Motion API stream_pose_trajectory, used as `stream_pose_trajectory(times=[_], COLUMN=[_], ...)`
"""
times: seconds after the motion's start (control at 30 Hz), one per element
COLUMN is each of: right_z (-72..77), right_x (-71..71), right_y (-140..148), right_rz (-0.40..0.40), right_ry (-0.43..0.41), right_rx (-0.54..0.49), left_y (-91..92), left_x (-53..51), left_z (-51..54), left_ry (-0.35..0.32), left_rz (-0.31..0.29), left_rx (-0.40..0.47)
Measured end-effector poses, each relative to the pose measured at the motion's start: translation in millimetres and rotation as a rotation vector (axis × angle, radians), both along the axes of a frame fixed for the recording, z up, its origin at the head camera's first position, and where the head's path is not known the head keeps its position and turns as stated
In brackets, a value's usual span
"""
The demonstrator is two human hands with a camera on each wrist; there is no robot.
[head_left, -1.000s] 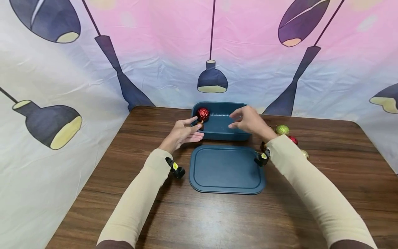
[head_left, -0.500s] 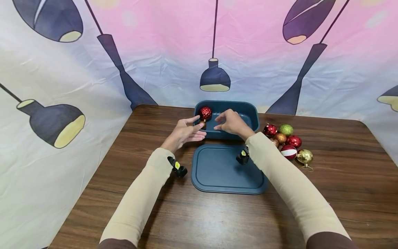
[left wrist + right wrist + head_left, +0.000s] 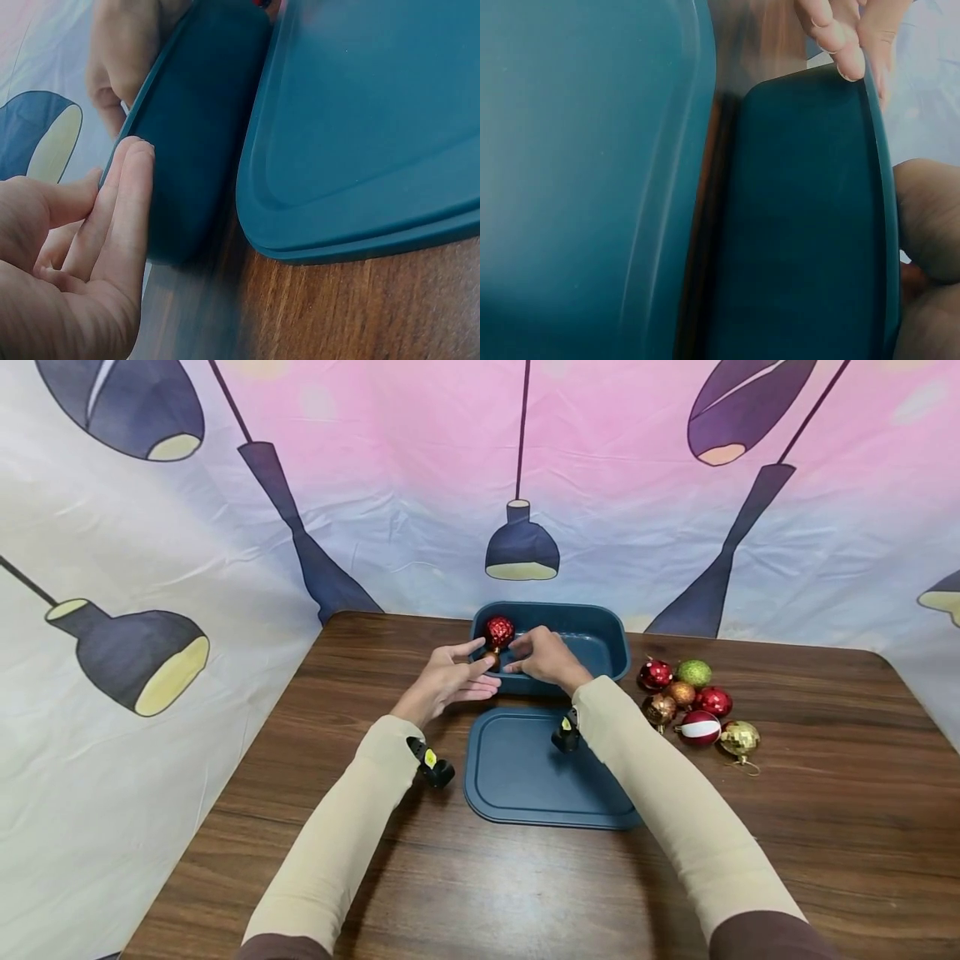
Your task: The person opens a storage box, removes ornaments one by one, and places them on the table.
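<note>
A dark blue rectangular box [image 3: 538, 687] stands at the back of the table, holding a red bauble [image 3: 499, 631] and a small copper bauble [image 3: 492, 659] at its left end. My left hand [image 3: 444, 681] grips the box's front left corner, its fingers [image 3: 129, 199] straight along the outer wall and the thumb over the rim. Inside the box, my right hand [image 3: 551, 660] has its fingers and thumb parted beside the two baubles; nothing shows between them. The front wall hides part of this hand in the wrist views.
The box's blue lid [image 3: 547, 777] lies flat in front of it. To the right sits a cluster of several baubles, among them a green one [image 3: 693, 673], a red and white striped one [image 3: 699, 727] and a gold one [image 3: 739, 738]. A printed cloth [image 3: 420, 552] hangs behind the table.
My right hand has moved left within the box, toward the red and copper baubles, uncovering the cluster on the right. The left hand keeps its hold on the box corner.
</note>
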State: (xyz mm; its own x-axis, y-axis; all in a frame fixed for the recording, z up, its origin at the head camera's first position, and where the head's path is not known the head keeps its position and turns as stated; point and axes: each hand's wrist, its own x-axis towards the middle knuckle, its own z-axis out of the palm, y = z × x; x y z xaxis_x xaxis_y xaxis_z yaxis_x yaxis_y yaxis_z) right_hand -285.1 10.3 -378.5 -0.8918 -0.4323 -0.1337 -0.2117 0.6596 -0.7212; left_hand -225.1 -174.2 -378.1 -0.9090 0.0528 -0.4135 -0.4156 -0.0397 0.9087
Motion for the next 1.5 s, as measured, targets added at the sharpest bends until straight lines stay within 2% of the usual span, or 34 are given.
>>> stream_pose_trajectory(times=[0.6,0.97,1.3,1.5], right_z=[-2.2,-4.7,0.3,8.5], right_x=[-3.2,-5.2,-4.4,-3.0], right_y=[-21.3,-25.1,-10.0,5.6], right_rz=[0.056,0.04,0.004,-0.01], right_ry=[0.025,0.034,0.047,0.043], right_rx=[-0.04,-0.048,0.002,0.008], left_y=[0.7,-0.5,1.5,0.3], left_x=[-0.6,-0.7,-1.1,-0.7], left_z=[-0.8,-0.9,-1.0,0.0], left_ry=[0.004,-0.011,-0.019,-0.012], left_rz=[0.004,0.013,0.016,0.01], left_rx=[0.016,0.0,-0.001,-0.008])
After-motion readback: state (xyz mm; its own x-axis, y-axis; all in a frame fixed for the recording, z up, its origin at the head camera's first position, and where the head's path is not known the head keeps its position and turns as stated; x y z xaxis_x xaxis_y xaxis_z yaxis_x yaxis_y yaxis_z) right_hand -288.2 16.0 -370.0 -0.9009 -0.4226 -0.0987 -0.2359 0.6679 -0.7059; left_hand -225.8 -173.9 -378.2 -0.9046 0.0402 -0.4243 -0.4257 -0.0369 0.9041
